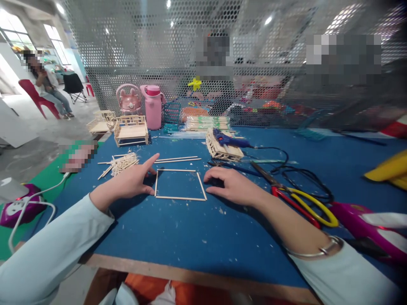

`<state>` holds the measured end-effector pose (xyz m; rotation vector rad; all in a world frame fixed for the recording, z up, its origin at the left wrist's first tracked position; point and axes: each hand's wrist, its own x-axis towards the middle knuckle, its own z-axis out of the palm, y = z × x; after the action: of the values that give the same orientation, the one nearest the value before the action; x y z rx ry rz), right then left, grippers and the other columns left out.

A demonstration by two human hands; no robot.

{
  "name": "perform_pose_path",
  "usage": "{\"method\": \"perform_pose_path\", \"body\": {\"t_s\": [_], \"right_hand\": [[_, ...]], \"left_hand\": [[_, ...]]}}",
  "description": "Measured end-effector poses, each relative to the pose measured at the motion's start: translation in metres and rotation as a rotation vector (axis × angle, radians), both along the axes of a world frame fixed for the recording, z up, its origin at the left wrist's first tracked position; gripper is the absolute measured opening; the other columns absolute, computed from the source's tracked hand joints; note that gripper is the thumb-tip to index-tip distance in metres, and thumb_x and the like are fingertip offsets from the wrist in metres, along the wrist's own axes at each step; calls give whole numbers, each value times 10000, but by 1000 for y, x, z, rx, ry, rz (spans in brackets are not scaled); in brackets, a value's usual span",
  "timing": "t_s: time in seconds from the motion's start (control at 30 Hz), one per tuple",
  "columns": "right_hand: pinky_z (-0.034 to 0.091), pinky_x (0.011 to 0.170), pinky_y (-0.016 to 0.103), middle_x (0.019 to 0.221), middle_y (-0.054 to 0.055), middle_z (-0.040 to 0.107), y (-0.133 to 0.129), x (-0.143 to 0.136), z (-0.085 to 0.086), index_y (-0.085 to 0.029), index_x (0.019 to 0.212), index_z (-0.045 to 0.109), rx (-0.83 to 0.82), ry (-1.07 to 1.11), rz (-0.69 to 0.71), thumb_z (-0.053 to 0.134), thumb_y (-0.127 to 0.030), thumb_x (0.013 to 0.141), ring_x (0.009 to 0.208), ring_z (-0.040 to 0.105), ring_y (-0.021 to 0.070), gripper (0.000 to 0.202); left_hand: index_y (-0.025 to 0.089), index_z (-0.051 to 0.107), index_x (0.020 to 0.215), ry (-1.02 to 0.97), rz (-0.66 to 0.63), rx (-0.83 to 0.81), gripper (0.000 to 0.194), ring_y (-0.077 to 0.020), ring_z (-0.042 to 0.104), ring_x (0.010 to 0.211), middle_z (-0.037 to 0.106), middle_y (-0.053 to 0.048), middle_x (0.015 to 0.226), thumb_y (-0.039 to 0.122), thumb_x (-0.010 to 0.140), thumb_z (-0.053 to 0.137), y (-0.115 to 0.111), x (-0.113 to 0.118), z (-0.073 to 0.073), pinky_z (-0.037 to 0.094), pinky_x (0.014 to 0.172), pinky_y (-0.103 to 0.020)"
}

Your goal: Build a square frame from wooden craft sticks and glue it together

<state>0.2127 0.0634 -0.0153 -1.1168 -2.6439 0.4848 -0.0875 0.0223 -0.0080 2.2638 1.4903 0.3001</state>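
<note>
Four thin wooden sticks would be a count, so: several thin wooden sticks (181,198) lie flat on the blue table, laid out as a rectangle. At its left side is my left hand (133,180), fingers apart, the thumb tip by the lower left corner. My right hand (232,186) rests beside the right-hand stick (201,186), its fingers curved and the thumb apart, with nothing held. Two loose sticks (178,160) lie just behind the rectangle. A pile of short sticks (125,163) is behind my left hand.
Small stick-built furniture (131,130) stands at the back left, near a pink bottle (153,108). A blue glue gun (230,139) rests on another stick model (222,148). Scissors (313,207) and pliers (295,205) lie right. A mesh screen (127,51) rises behind; people sit beyond.
</note>
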Motion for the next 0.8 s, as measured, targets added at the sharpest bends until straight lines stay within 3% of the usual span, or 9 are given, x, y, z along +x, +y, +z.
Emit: {"method": "perform_pose_path", "body": {"t_s": [0.3, 0.8], "right_hand": [[433, 819, 343, 980, 78, 614, -5, 3, 8, -175, 790, 566, -42, -14, 46, 616, -240, 679, 909, 564, 218, 137], [429, 786, 306, 910, 64, 567, -7, -5, 1, -174, 811, 596, 30, 4, 35, 595, -228, 746, 846, 539, 177, 84]], "left_hand": [[199, 34, 1431, 6, -5, -10, 990, -239, 548, 1055, 569, -96, 1213, 323, 679, 665, -1, -2, -1, 392, 894, -348], [217, 48, 1431, 6, -13, -15, 962, -248, 550, 1052, 545, -98, 1244, 389, 689, 635, -1, -1, -1, 401, 896, -367]]}}
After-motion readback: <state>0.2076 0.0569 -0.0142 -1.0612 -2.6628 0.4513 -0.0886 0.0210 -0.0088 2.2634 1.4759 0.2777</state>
